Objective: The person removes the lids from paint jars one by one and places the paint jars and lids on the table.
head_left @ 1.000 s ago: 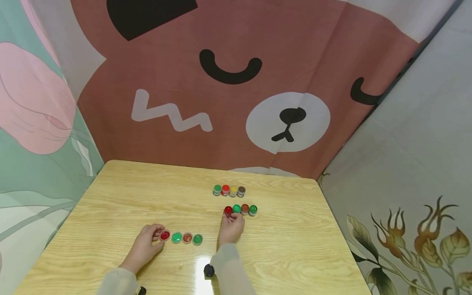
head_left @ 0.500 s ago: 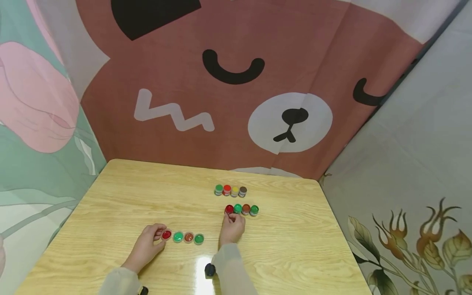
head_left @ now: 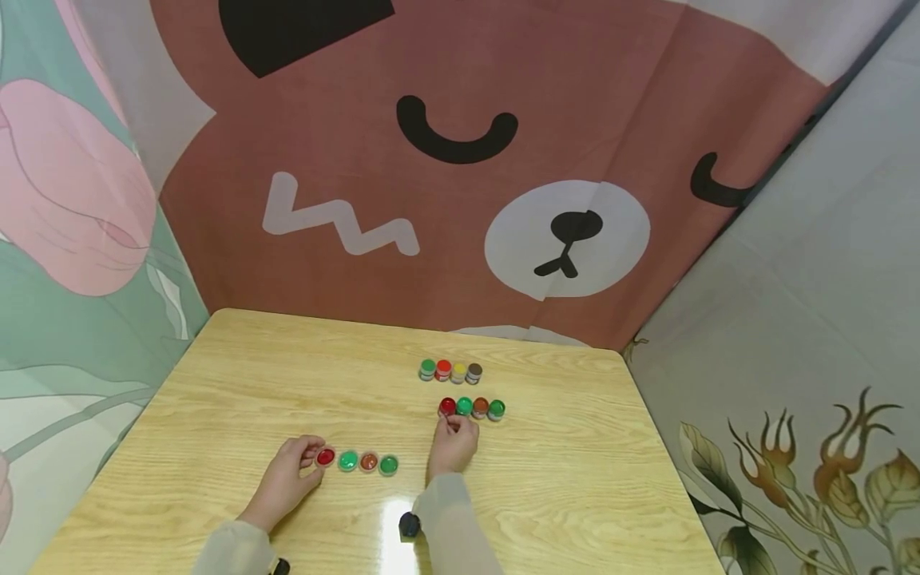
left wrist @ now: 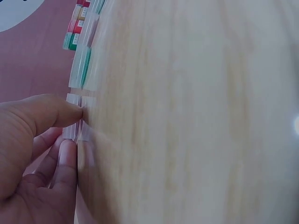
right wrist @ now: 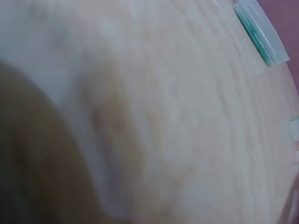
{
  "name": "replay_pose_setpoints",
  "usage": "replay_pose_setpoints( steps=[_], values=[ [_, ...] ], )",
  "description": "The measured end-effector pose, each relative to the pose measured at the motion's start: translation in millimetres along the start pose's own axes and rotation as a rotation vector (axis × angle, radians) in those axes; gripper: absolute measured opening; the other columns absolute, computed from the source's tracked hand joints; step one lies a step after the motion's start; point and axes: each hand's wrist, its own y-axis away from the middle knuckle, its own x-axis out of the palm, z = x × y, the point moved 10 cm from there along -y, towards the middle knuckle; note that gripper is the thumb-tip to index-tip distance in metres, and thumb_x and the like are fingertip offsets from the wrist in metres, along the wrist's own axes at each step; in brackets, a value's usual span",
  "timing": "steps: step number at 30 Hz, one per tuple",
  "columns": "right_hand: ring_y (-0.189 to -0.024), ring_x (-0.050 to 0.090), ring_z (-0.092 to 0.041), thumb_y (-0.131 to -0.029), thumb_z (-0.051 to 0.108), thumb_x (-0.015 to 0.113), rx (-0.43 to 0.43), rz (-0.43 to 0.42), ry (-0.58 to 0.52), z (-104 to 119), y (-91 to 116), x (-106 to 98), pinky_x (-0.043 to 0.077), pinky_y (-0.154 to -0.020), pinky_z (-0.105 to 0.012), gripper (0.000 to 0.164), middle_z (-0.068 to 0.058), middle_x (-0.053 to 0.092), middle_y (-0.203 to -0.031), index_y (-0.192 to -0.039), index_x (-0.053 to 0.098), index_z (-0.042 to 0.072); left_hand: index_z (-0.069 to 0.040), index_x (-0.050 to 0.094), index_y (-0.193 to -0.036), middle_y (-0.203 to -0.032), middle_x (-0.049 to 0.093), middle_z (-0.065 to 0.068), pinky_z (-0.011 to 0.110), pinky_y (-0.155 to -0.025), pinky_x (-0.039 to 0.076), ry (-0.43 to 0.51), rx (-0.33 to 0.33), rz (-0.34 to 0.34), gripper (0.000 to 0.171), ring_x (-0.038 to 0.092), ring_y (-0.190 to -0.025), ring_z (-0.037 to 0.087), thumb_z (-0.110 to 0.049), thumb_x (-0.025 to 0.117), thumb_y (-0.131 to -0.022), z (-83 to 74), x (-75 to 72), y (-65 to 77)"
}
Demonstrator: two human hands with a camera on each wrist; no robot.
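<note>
In the head view, my left hand [head_left: 291, 477] pinches a clear-rimmed lid with red paint in it [head_left: 326, 457], at the left end of a row. In the left wrist view, thumb and fingers grip that lid's clear rim on both sides. Along the row lie a light green lid [head_left: 348, 461], a brown lid [head_left: 369, 461] and a green lid [head_left: 389, 465]. Farther right, the curled fingertips of my right hand [head_left: 454, 446] hold the near side of a small dark red paint pot [head_left: 447, 406], partly hidden. Beside it stand open pots of light green [head_left: 464, 406], brown [head_left: 481, 406] and green [head_left: 497, 409] paint.
Behind the open pots stands another row with green [head_left: 428, 368], red [head_left: 443, 370], yellow [head_left: 459, 371] and dark brown [head_left: 474, 372] tops. The wooden table [head_left: 575, 479] ends at a bear-print curtain [head_left: 345, 271]. A patterned cloth [head_left: 826, 359] hangs on the right.
The head view has shifted slightly, so everything sits a little farther right. Both hands stay at the same lid and pot.
</note>
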Motion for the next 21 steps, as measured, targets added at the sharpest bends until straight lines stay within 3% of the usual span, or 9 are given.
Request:
replay_pose_setpoints(
  steps=[7, 15, 18, 21],
  values=[
    [-0.076, 0.061, -0.019, -0.087, -0.002, 0.076, 0.037, 0.039, -0.024, 2, 2, -1, 0.056, -0.063, -0.026, 0.018, -0.007, 0.053, -0.089, -0.078, 0.063, 0.006, 0.008, 0.061, -0.118, -0.108, 0.058, 0.014, 0.03, -0.088, 0.058, -0.011, -0.007, 0.02, 0.037, 0.06, -0.098, 0.024, 0.009, 0.073, -0.083, 2.6, 1.4, -1.8],
    [-0.075, 0.057, -0.015, -0.089, -0.003, 0.068, -0.016, 0.024, -0.05, 7, 9, 3, 0.052, -0.063, -0.024, 0.015, -0.004, 0.055, -0.088, -0.085, 0.061, 0.01, 0.008, 0.057, -0.121, -0.105, 0.059, 0.011, 0.025, -0.082, 0.055, -0.023, 0.016, 0.111, 0.045, 0.057, -0.095, 0.02, 0.009, 0.075, -0.08, -0.3, 4.8, -11.3],
    [-0.074, 0.056, -0.013, -0.088, -0.004, 0.068, -0.052, 0.033, -0.069, 13, 14, 6, 0.053, -0.062, -0.024, 0.016, -0.003, 0.056, -0.087, -0.085, 0.061, 0.01, 0.007, 0.056, -0.123, -0.106, 0.058, 0.013, 0.031, -0.079, 0.054, -0.054, 0.039, 0.16, 0.049, 0.055, -0.093, 0.021, 0.008, 0.077, -0.078, -6.7, 4.9, -14.3],
    [-0.073, 0.056, -0.013, -0.086, -0.005, 0.069, -0.099, 0.082, -0.099, 23, 19, 13, 0.053, -0.062, -0.024, 0.016, -0.001, 0.056, -0.086, -0.084, 0.061, 0.01, 0.003, 0.054, -0.128, -0.115, 0.055, 0.02, 0.046, -0.082, 0.055, -0.134, 0.031, 0.189, 0.054, 0.057, -0.099, 0.033, 0.004, 0.077, -0.079, -13.9, 2.6, -15.8]
  ],
)
